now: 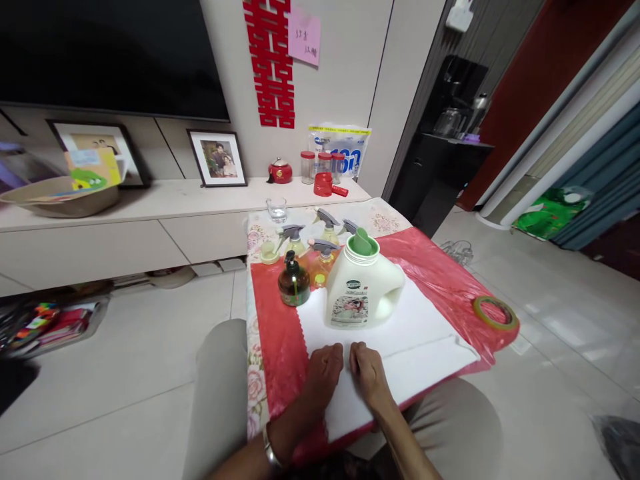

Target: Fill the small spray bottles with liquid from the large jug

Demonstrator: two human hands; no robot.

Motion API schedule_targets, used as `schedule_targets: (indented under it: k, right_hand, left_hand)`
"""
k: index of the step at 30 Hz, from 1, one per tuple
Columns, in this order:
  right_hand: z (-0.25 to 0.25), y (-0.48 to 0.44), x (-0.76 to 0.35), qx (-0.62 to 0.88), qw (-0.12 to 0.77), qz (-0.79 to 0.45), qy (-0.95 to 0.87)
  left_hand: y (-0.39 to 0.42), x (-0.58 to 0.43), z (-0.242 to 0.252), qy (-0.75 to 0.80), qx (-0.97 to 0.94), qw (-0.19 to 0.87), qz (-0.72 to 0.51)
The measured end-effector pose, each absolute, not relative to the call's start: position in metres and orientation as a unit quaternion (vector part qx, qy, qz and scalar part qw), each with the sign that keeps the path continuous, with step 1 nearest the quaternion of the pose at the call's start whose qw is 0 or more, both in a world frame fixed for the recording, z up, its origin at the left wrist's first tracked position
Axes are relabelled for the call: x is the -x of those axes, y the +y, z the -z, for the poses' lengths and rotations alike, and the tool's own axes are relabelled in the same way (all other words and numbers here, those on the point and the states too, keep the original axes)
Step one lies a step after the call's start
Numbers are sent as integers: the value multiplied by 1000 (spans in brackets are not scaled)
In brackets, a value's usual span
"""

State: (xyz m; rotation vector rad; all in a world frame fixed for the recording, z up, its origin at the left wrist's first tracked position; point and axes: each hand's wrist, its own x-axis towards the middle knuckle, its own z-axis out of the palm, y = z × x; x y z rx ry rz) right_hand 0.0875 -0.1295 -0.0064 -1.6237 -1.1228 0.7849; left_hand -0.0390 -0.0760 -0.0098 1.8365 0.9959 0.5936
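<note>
Both of my hands rest as loose fists on a white cloth (425,327), a little apart. No object shows in my left hand (325,370), which has a bracelet on its wrist, nor in my right hand (369,372). Just beyond them a cream laundry detergent jug (353,293) stands upright, uncapped, its green pouring spout (363,243) showing in the neck. Left of the jug are a brown pump bottle (294,283) and several spray bottles (321,262) with grey trigger heads. A pale round cap (269,253) lies near the table's left edge.
Red plastic sheeting (280,340) covers much of the small table, with a tape roll (495,313) at its right corner. A glass cup (277,210) stands at the back. Behind, a low cabinet (165,207) holds jars (307,167) and framed photos (217,158).
</note>
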Motion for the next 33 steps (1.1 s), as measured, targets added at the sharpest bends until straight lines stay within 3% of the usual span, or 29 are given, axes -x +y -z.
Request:
schedule_targets:
  k: [9, 33]
  right_hand:
    - [4, -131, -84, 676, 476, -303, -474]
    - [7, -132, -86, 688, 463, -284, -481]
  left_hand:
    - [-79, 39, -8, 399, -743, 480, -240]
    - [-83, 57, -47, 313, -831, 390, -244]
